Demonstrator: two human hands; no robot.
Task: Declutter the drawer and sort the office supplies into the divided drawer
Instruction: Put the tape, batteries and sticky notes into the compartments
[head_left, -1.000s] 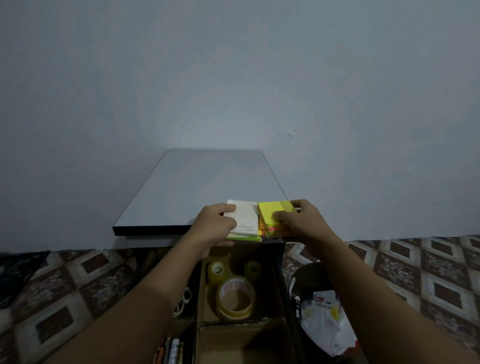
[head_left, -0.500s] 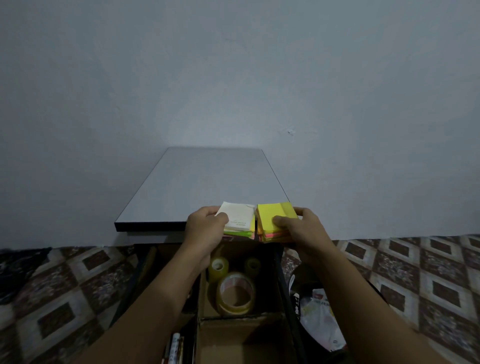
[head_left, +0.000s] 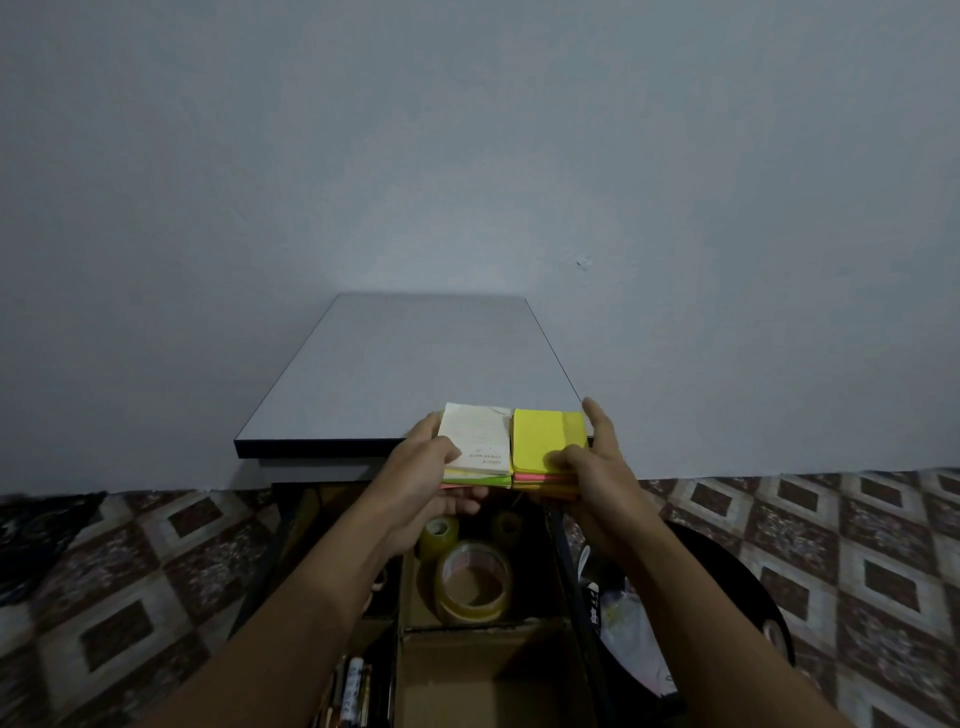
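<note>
1. Cardboard-divided drawer (head_left: 467, 631): far compartment holds a large tape roll (head_left: 472, 582) with two small tape rolls (head_left: 439, 535) behind it.
2. Left hand (head_left: 421, 483): fingers curled under, thumb on top of a white-topped sticky-note stack (head_left: 475, 439), held above the drawer.
3. Right hand (head_left: 597, 478): grips a yellow sticky-note stack (head_left: 545, 434), which touches the white-topped one.
4. Grey desk top (head_left: 415, 364): both stacks are at its front edge.

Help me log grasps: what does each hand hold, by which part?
The left hand grips the white-topped note stack at its near left corner, thumb on top. The right hand grips the yellow-topped note stack at its near right corner, thumb on top.
</note>
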